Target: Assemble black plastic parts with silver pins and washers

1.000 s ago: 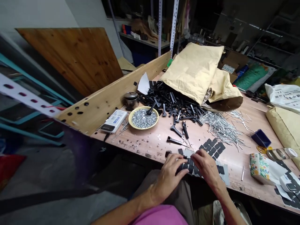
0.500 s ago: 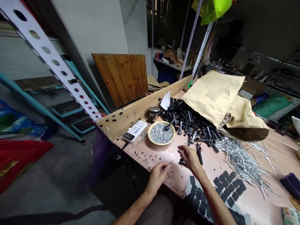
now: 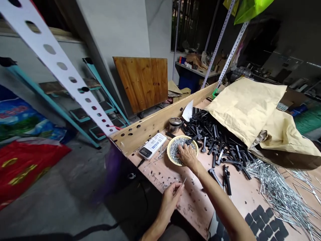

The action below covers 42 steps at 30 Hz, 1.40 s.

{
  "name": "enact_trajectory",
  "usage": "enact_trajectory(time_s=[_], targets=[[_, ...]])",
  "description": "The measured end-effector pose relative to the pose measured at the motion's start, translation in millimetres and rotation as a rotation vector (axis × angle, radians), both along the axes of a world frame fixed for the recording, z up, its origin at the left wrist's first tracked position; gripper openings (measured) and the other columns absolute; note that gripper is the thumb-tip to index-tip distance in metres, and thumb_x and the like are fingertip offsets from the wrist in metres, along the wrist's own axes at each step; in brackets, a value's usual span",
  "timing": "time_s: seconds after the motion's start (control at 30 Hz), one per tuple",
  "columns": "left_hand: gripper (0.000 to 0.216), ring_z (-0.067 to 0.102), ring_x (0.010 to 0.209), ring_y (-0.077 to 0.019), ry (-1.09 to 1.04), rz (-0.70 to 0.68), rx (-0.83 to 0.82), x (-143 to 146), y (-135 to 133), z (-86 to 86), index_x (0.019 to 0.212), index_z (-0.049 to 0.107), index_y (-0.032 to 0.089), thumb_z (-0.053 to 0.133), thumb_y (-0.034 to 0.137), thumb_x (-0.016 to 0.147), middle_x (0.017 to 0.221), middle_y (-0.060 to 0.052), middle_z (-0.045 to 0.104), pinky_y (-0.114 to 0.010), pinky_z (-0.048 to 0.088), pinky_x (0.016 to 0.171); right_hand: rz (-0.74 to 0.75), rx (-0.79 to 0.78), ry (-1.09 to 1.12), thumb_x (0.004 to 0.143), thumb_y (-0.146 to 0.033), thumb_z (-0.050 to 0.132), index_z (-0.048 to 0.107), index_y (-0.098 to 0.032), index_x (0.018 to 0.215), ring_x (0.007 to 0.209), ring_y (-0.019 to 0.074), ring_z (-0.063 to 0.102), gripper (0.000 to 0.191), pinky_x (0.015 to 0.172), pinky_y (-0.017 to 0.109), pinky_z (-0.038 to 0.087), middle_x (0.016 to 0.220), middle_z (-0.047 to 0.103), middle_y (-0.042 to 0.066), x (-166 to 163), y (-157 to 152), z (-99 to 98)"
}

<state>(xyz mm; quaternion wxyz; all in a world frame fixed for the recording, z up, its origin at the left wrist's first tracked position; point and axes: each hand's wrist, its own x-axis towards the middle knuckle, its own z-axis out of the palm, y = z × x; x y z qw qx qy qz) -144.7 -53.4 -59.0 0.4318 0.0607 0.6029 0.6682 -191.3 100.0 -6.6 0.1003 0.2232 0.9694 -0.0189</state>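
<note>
My right hand [image 3: 186,155] reaches into a yellow bowl [image 3: 170,157] full of small silver nuts; its fingers are bent down into the pile, and what they grasp is hidden. My left hand [image 3: 171,195] hovers near the table's front edge, pinching a thin metal pin [image 3: 184,181] that points up and right. A heap of black plastic parts [image 3: 218,140] spills from a tan paper sack [image 3: 244,107] behind the bowl. Several silver pins [image 3: 278,190] lie piled at the right.
A white digital scale [image 3: 152,145] and a small steel cup [image 3: 175,124] sit beside the bowl. A wooden side board [image 3: 160,120] edges the table's left. Black pads on a sheet [image 3: 265,222] lie near right. Loose nuts [image 3: 160,177] scatter the front edge. Perforated shelf posts [image 3: 65,72] stand left.
My right hand has moved from the black parts on the table up into the bowl of nuts. My left hand keeps its pinch on the pin. The view has shifted left.
</note>
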Motion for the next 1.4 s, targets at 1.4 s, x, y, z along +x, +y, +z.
enact_trajectory(time_s=[1.4], targets=[[0.046, 0.032, 0.033, -0.0007, -0.082, 0.026, -0.018, -2, -3, -2.3, 0.067, 0.055, 0.015, 0.074, 0.053, 0.051, 0.052, 0.008, 0.047, -0.014, 0.022, 0.030, -0.952, -1.893, 0.845, 0.079, -0.031, 0.052, 0.035, -0.021, 0.069, 0.034, 0.0020, 0.015, 0.022, 0.032, 0.012, 0.010, 0.048, 0.030, -0.012, 73, 12, -2.2]])
